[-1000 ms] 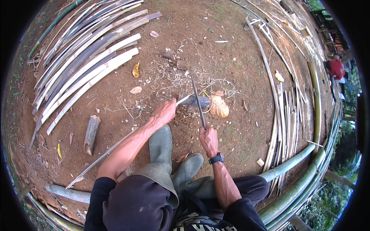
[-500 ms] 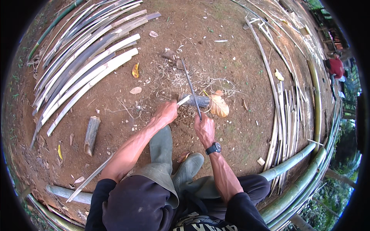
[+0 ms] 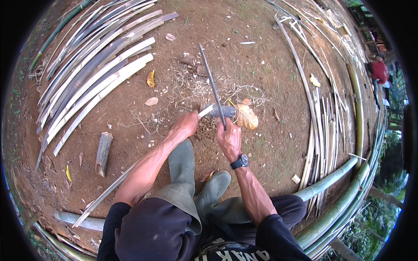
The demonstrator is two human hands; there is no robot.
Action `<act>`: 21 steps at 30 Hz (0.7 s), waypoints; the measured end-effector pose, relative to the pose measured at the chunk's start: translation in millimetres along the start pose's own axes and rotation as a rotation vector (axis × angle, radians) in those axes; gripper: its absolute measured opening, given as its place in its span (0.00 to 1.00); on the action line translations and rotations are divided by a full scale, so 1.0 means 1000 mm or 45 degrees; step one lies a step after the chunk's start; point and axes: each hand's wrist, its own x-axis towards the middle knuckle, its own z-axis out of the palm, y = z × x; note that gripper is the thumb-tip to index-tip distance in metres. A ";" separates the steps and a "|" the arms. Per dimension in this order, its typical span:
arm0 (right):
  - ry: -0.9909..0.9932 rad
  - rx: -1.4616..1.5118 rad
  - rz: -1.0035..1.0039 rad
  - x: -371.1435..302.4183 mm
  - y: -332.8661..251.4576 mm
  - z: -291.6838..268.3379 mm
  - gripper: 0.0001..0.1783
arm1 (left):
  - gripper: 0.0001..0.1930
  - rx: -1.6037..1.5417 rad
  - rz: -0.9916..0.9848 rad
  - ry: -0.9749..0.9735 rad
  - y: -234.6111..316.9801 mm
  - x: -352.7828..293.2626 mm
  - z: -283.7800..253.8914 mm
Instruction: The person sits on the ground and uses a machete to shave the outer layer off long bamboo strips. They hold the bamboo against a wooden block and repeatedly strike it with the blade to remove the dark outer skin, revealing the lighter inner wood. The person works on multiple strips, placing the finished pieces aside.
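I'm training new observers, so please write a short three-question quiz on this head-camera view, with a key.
1. Which hand holds the long dark blade?
2. Fill in the blank: the left hand grips a pale, narrow ____.
3. True or false: both feet are bare.

Key:
1. The right hand.
2. Strip.
3. False; green boots cover them.

Dark shirt [image 3: 278, 237] with pale lettering [image 3: 225, 255], dark trousers [image 3: 159, 230], grey-green boots [image 3: 182, 163], black round-faced wristwatch [image 3: 240, 161]
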 end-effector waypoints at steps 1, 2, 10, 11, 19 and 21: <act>0.003 -0.005 -0.010 -0.001 0.003 0.002 0.16 | 0.08 0.016 0.030 0.008 0.000 0.000 0.001; 0.004 -0.010 -0.020 -0.003 0.008 0.005 0.16 | 0.08 0.033 0.060 0.016 -0.001 0.000 0.001; -0.148 -0.080 0.126 -0.014 0.039 0.014 0.15 | 0.07 0.019 0.107 0.059 -0.005 -0.002 0.005; -0.110 -0.036 0.109 -0.010 0.029 0.011 0.14 | 0.07 0.024 0.108 0.071 -0.005 -0.002 0.006; -0.173 -0.134 0.065 -0.020 0.051 0.016 0.14 | 0.07 0.062 0.214 0.159 -0.015 0.000 0.011; -0.233 -0.171 0.097 -0.025 0.064 0.019 0.16 | 0.07 0.067 0.173 0.105 -0.011 -0.002 0.009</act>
